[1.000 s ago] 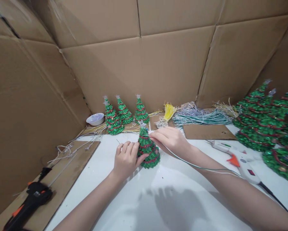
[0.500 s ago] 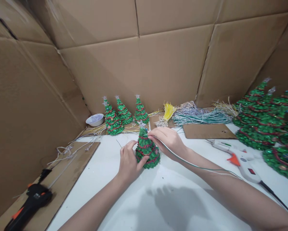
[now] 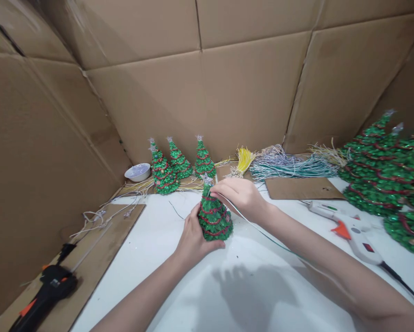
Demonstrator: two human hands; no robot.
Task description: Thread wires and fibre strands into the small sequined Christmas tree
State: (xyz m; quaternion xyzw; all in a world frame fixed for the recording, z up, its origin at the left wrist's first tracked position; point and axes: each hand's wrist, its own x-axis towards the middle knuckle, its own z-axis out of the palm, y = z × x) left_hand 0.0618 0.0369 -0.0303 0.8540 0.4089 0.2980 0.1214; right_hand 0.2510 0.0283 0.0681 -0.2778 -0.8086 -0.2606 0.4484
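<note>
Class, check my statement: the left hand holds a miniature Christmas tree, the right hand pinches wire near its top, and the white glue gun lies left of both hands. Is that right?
Not quite: the head view shows the white glue gun lying right of both hands, not left. The rest stands.

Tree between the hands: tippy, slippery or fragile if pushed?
The tree probably resists tipping when pushed low, as it widens toward the base. It may slide instead, since the table looks smooth and glossy. The star on its tip sticks up and looks thin, so likely its most fragile part.
</note>
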